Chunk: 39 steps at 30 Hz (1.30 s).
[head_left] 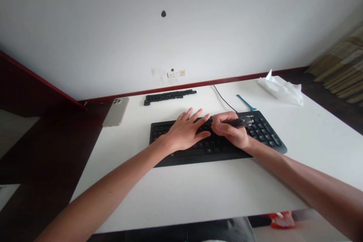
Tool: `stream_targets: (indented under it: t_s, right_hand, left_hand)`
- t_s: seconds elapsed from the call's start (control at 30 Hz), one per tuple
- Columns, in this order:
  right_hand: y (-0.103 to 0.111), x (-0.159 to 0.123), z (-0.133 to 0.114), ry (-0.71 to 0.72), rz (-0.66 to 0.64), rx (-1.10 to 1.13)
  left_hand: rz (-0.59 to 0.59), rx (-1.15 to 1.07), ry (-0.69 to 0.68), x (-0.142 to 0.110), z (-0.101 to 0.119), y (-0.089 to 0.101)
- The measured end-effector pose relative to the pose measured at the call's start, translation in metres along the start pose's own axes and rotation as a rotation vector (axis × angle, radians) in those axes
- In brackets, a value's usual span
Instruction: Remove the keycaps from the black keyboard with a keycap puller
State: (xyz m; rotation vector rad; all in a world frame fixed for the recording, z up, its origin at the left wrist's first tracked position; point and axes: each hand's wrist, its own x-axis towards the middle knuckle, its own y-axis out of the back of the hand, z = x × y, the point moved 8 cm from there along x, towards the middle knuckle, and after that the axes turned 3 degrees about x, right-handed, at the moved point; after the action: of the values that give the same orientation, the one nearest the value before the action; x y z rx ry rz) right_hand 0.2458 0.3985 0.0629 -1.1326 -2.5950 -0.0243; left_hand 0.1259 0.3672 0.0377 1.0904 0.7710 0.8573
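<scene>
A black keyboard (266, 134) lies on the white table (198, 193) in front of me. My left hand (185, 130) rests flat on its middle keys, fingers spread and holding nothing. My right hand (231, 130) is closed around a dark slim tool (244, 121) whose shaft points right over the keys; its working end near the fingers is hidden. A row of loose black keycaps (168, 95) lies behind the keyboard, near the wall.
A phone (115, 111) lies face down at the table's left back corner. A blue plastic tool (246, 102) and a crumpled white tissue (282, 89) lie at the back right. The keyboard's cable (224, 100) runs toward the wall.
</scene>
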Motion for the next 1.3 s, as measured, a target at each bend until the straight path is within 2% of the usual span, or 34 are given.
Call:
stream_targets:
  t_s: [0.1,0.2,0.3,0.47,0.73,1.03,1.2,1.3]
  right_hand:
    - [-0.007,-0.006,-0.011,0.117,0.005,-0.217]
    - [-0.017,-0.009,-0.018,0.193,-0.061,-0.348]
    - [-0.024,-0.01,-0.024,0.247,-0.103,-0.432]
    - [-0.026,-0.011,-0.032,0.337,-0.083,-0.503]
    - [-0.028,-0.007,-0.042,0.389,-0.067,-0.498]
    - [-0.031,-0.01,-0.048,0.388,-0.118,-0.554]
    - [-0.023,-0.009,-0.036,0.331,-0.089,-0.547]
    - [-0.026,-0.008,-0.039,0.285,-0.079,-0.52]
  left_hand:
    - [0.013,-0.002,-0.098,0.002,0.009,0.004]
    - [-0.005,0.01,-0.224,0.006,0.021,0.003]
    - [-0.027,0.04,-0.288,0.015,0.031,-0.001]
    - [-0.05,0.105,-0.354,0.03,0.045,-0.002]
    - [-0.049,0.068,-0.348,0.033,0.047,0.001]
    - [0.01,0.092,-0.374,0.031,0.049,0.0]
    - [-0.009,0.082,-0.364,0.031,0.05,0.001]
    - [-0.015,0.079,-0.363,0.032,0.051,-0.001]
